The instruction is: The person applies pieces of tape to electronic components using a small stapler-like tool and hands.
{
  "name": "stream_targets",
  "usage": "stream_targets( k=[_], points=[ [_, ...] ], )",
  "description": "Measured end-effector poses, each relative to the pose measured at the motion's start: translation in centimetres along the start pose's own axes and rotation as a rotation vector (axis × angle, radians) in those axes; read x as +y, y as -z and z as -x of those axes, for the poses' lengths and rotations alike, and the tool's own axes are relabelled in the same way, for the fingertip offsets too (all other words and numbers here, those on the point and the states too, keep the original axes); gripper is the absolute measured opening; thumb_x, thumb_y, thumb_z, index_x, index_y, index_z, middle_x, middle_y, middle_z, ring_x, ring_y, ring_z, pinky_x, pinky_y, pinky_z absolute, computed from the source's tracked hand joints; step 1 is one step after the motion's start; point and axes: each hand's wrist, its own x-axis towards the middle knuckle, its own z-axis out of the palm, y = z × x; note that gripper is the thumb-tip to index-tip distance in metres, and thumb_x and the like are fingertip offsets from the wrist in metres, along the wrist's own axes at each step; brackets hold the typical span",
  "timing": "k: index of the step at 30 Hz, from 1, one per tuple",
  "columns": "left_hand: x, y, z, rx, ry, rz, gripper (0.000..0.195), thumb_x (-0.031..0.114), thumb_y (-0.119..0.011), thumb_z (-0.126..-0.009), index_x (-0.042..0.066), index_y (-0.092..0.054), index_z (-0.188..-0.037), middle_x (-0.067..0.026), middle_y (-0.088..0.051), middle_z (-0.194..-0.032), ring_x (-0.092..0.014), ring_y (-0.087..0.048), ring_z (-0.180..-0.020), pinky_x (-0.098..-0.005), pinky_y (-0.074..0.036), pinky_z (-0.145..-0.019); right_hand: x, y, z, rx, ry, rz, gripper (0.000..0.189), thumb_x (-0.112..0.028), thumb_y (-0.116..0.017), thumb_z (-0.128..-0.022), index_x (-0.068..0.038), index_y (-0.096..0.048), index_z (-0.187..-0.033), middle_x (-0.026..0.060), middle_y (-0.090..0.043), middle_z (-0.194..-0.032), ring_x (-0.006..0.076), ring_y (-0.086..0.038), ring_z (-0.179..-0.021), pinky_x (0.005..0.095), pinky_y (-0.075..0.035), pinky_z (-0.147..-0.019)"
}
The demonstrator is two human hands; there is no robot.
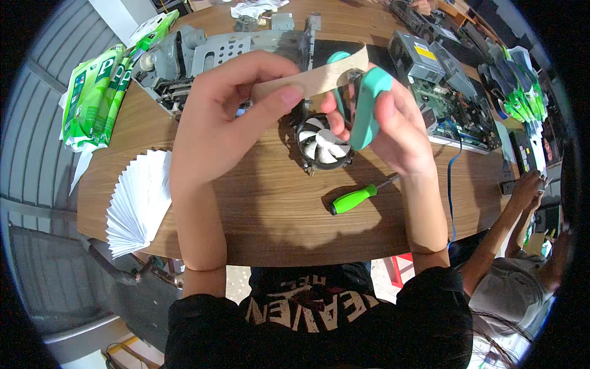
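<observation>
My left hand [216, 120] pinches a beige strip [322, 76], thin and slightly curled at its far end, between thumb and fingers. My right hand [403, 127] grips a plier-type hand tool [371, 106] with two turquoise handles. The tool's metal head is at the strip's right part; whether it bites the strip cannot be told. Beneath the hands, a CPU cooler fan [325, 143] with white blades and a black frame rests on the wooden table [276, 212]. A screwdriver [354, 199] with a green handle lies near my right wrist, its tip hidden behind the forearm.
A pleated white paper fan [140, 203] lies at the left, below green paper-ream packs [94, 97]. Behind my hands stands an opened metal-framed device [221, 50]. At the right are a power supply unit [419, 57], an opened computer chassis [454, 110] and a blue cable [451, 184]. Another person's arm [502, 221] is at far right.
</observation>
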Motion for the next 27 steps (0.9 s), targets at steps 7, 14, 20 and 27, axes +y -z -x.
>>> stream_targets(
  k=[7,14,20,27],
  points=[
    [-0.2,-0.5,0.1,-0.028,-0.052,0.02,0.014,0.003,-0.06,-0.082,-0.003,-0.058,-0.095,-0.003,-0.06,-0.084,-0.007,-0.052,-0.078,-0.0213,-0.041,-0.07,-0.1,0.0,0.0,0.003,0.001,0.039,0.039,-0.027,-0.056,-0.088,0.002,-0.049,-0.113,0.0102,-0.06,-0.094,0.0112,-0.057,-0.076,0.0225,-0.046,-0.066],
    [0.8,-0.9,0.6,0.051,-0.012,0.069,0.016,0.008,-0.061,-0.077,-0.002,-0.06,-0.089,-0.0033,-0.058,-0.084,-0.008,-0.05,-0.076,-0.0202,-0.037,-0.065,-0.3,0.2,0.3,0.0,-0.007,0.084,0.039,-0.028,-0.057,-0.087,0.001,-0.051,-0.113,0.01,-0.061,-0.092,0.011,-0.058,-0.074,0.0229,-0.047,-0.065],
    [0.8,-1.3,0.9,0.091,0.007,0.106,0.017,0.007,-0.06,-0.078,-0.003,-0.061,-0.091,-0.0041,-0.06,-0.085,-0.008,-0.051,-0.076,-0.0196,-0.037,-0.066,-0.3,0.4,0.3,-0.023,-0.007,0.091,0.04,-0.027,-0.059,-0.085,0.001,-0.052,-0.111,0.0103,-0.062,-0.089,0.0105,-0.058,-0.071,0.0221,-0.047,-0.062],
    [0.9,-1.1,1.2,0.075,0.068,0.063,0.017,0.004,-0.059,-0.079,-0.004,-0.06,-0.094,-0.005,-0.061,-0.088,-0.009,-0.054,-0.081,-0.0204,-0.039,-0.07,0.1,0.6,0.2,-0.035,0.019,0.064,0.041,-0.027,-0.06,-0.084,0.002,-0.051,-0.111,0.0115,-0.062,-0.089,0.0105,-0.057,-0.068,0.0216,-0.046,-0.06]
  ],
)
